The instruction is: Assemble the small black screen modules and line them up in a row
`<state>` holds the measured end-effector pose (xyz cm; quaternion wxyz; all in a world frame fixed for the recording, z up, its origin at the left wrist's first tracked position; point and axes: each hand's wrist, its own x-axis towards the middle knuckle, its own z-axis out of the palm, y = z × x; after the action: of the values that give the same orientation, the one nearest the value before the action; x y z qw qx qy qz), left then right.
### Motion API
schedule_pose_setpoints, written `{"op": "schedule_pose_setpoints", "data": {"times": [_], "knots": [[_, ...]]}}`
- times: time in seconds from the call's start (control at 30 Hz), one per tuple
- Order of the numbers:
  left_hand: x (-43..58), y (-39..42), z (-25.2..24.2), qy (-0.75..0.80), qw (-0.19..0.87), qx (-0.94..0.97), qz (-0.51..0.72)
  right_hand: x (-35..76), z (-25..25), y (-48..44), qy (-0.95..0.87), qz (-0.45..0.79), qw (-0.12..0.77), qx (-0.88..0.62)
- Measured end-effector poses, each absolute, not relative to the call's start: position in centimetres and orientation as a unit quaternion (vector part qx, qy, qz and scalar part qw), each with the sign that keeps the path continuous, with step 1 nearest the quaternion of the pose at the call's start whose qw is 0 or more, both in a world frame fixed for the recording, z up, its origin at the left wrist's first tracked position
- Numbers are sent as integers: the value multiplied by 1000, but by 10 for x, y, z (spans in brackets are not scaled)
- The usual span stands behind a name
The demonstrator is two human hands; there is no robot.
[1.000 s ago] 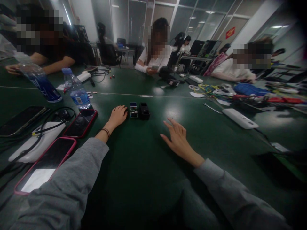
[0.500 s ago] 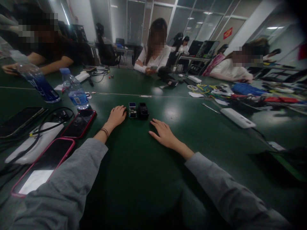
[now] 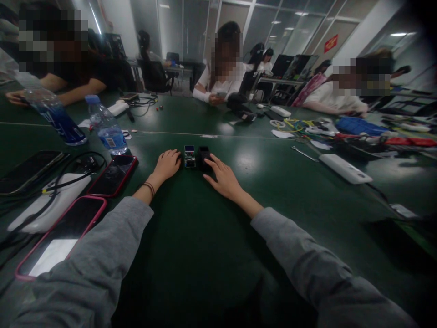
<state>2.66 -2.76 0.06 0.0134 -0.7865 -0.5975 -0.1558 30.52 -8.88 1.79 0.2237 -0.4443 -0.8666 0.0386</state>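
Note:
Two small devices stand side by side on the dark green table (image 3: 177, 228). On the left is a circuit module (image 3: 190, 157) with a small screen on top; on the right is a black case (image 3: 203, 155). My left hand (image 3: 167, 165) rests on the table just left of the module, fingers apart, holding nothing. At the black case's right side, my right hand (image 3: 223, 178) is open, its fingertips over or against the case's edge; contact is hard to tell.
Left of my left hand are a red-edged phone (image 3: 112, 175), a pink-cased phone (image 3: 64, 232), a white power bank (image 3: 49, 205) and two bottles. A power strip (image 3: 344, 168), wrench (image 3: 303, 154) and tangled cables (image 3: 297, 125) lie right. Several people sit beyond.
My right hand has moved left, from beside the black case to its edge. My left hand and the two devices stay about where they were.

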Motion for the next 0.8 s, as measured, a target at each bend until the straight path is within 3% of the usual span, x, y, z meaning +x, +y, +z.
{"op": "schedule_pose_setpoints", "data": {"times": [0.53,0.8], "knots": [[27,-29,2,-600,9,-785,-155,313,10,-80,-746,90,408,-518],[26,-27,1,-599,7,-786,-154,321,-1,-66,-722,119,388,-560]]}}
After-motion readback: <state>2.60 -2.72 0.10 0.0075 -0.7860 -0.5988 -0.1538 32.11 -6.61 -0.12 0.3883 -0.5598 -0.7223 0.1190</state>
